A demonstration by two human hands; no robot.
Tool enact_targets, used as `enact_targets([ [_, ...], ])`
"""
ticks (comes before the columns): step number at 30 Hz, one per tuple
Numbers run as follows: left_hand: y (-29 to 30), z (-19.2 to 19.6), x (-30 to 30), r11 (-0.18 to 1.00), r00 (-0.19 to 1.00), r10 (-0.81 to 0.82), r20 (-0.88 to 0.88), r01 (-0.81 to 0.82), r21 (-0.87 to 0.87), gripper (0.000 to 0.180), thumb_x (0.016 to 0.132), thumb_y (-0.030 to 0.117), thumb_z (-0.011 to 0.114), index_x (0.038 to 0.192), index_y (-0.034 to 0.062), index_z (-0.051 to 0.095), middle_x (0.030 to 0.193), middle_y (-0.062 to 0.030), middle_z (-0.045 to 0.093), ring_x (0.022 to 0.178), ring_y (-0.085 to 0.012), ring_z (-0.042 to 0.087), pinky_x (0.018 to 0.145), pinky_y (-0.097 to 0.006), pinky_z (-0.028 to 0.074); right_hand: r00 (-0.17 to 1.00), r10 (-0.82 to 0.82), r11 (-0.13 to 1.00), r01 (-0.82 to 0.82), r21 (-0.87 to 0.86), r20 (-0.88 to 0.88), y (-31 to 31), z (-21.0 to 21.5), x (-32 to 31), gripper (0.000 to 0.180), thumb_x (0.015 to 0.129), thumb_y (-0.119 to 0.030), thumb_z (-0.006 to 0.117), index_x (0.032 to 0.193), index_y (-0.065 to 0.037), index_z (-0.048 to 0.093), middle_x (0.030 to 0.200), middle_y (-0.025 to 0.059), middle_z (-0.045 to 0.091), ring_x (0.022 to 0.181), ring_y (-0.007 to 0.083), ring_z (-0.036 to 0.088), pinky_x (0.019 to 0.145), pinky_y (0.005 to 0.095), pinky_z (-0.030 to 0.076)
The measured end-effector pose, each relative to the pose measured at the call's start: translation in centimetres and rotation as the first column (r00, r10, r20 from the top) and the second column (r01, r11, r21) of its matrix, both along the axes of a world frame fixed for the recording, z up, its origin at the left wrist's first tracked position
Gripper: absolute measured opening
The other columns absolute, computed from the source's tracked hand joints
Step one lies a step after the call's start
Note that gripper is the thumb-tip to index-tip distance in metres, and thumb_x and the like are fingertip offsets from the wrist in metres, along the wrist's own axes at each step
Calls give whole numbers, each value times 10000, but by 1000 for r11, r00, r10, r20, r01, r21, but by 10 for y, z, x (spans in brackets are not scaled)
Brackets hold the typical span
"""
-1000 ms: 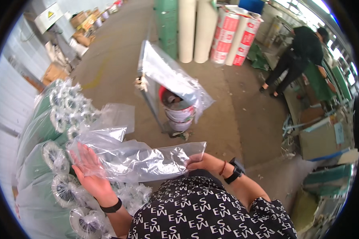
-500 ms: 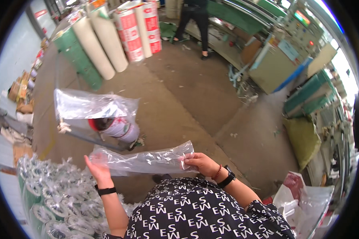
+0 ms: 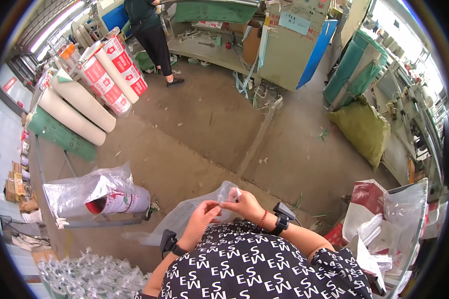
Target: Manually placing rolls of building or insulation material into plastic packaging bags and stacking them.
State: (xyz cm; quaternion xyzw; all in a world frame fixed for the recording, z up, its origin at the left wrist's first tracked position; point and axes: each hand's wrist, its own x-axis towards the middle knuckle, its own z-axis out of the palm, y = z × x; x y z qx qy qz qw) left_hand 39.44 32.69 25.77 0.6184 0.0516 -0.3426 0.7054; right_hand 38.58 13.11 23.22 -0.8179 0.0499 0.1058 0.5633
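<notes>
A long clear plastic bag [image 3: 179, 218] hangs in front of my body, its lower end trailing off to the left. My right hand [image 3: 248, 207] pinches the bunched top end of it between thumb and fingers. Right beside it, my left hand [image 3: 200, 224] has its fingers curled onto the bag's edge, the fingertips almost meeting those of the right hand. Exactly where the left fingertips grip the film is hard to see.
On the left, film-wrapped rolls [image 3: 92, 271] stand packed below a metal frame draped with clear plastic bags [image 3: 87, 187] beside a bucket [image 3: 129, 201]. An open carton [image 3: 366, 209] sits at right, a green sack [image 3: 362, 130] beyond it. A person [image 3: 152, 42] stands at a far machine.
My left hand has moved right from the bag's far end to beside my right hand, its spread fingers now curled. The stretched bag now hangs down. The view has swung rightward.
</notes>
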Motion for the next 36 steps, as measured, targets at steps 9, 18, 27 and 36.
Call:
enact_targets([
  [9,-53,-31,74,963,938,59,-340,-144,-228,72,958,138,545,972,70,565,959,-68,653,878,-179,654,849,-328,547,960,-131,719,263,643,-247,-47,-17,26,236,883,-235,673,987,-51,567,899,32,625,830,107,564,753,256,457],
  [18,-99,-17,192,893,889,-130,-438,-86,-441,32,955,121,544,973,95,548,1032,-95,658,989,-216,644,942,-393,519,859,-304,196,480,855,-413,-98,8,104,44,948,-130,554,940,-97,527,872,43,632,829,142,609,756,256,498],
  [27,-148,14,288,826,764,-108,-636,-287,-485,99,988,133,483,993,62,551,945,-52,658,916,-145,649,868,-315,549,939,3,-335,326,884,-345,-157,11,167,199,960,-235,561,1031,-52,587,850,21,624,722,123,591,719,308,514],
  [36,-198,49,328,830,886,-422,-190,294,-473,238,841,3,618,1034,64,492,762,31,440,589,-49,400,547,-208,386,890,-392,853,446,-270,233,-274,18,195,229,741,-20,592,937,-102,677,949,127,646,875,298,630,779,347,509],
])
